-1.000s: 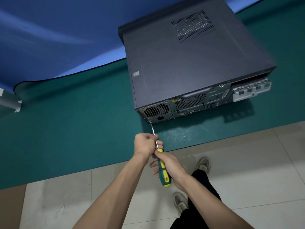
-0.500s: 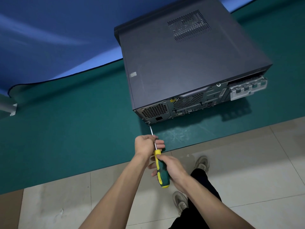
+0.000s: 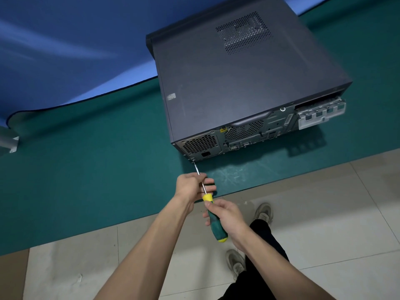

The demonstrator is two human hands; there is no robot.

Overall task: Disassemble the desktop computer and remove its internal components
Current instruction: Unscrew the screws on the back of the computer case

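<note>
Computer (image 3: 238,87) beyond hands (image 3: 190,185); screwdriver (image 3: 213,217) between.

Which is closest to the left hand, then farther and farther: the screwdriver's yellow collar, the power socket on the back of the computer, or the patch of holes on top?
From the left hand:
1. Yellow collar of the screwdriver, just below the fingers.
2. Power socket, on the computer's rear panel, near its left corner.
3. Patch of holes, far back on top of the case.

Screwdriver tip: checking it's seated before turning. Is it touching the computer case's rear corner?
Touching. The head view shows the screwdriver shaft running from the left hand straight to the case lower rear corner, its tip meeting the panel with no gap.
</note>
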